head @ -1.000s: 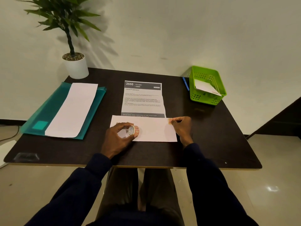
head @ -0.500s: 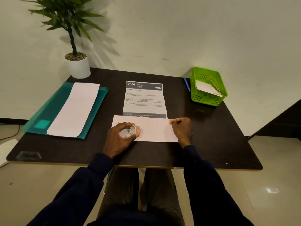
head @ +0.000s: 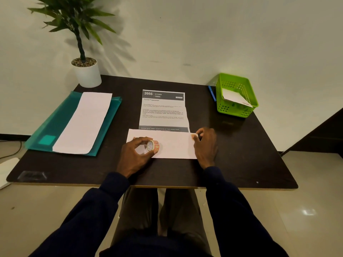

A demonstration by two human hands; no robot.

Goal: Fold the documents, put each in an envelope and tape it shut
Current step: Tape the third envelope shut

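A white envelope [head: 172,145] lies flat near the table's front edge. My left hand [head: 136,155] rests on its left part and grips a small roll of tape [head: 153,146] with a reddish pattern. My right hand [head: 205,143] pinches the envelope's upper right corner, fingers closed at the edge. Just behind the envelope lies a printed document [head: 163,110] with creases, headed "2666 Kitchen"; the envelope covers its lower edge. A long white sheet or envelope [head: 83,121] lies on a teal folder [head: 53,125] at the left.
A potted plant in a white pot [head: 87,75] stands at the back left corner. A green plastic basket [head: 235,95] holding a white envelope sits at the back right, with a blue pen [head: 212,92] beside it. The dark table [head: 241,154] ends close to my lap.
Both hands stay where they were on the envelope. The view has shifted slightly; nothing else has visibly moved.
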